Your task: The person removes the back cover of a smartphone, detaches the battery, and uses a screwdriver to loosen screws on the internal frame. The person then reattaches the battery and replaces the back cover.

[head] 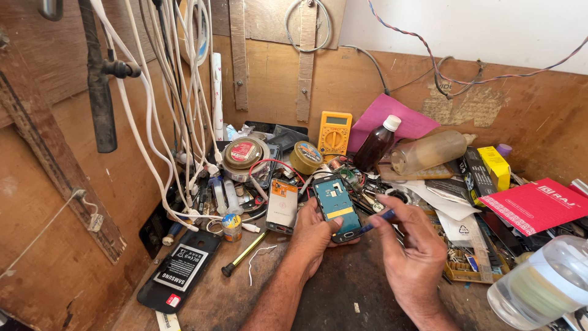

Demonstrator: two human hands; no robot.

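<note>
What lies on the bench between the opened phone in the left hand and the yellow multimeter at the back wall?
In the head view, a tangle of red wires and small parts, beside a round tin.

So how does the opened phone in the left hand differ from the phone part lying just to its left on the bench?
The opened phone is held up in the left hand, its teal board exposed; the phone part lies untouched on the bench. The held one is dark-framed with a yellow patch; the lying one is pale with an orange patch on top. The right hand brings a blue-handled tool to the held one only. Both are similar in size.
</note>
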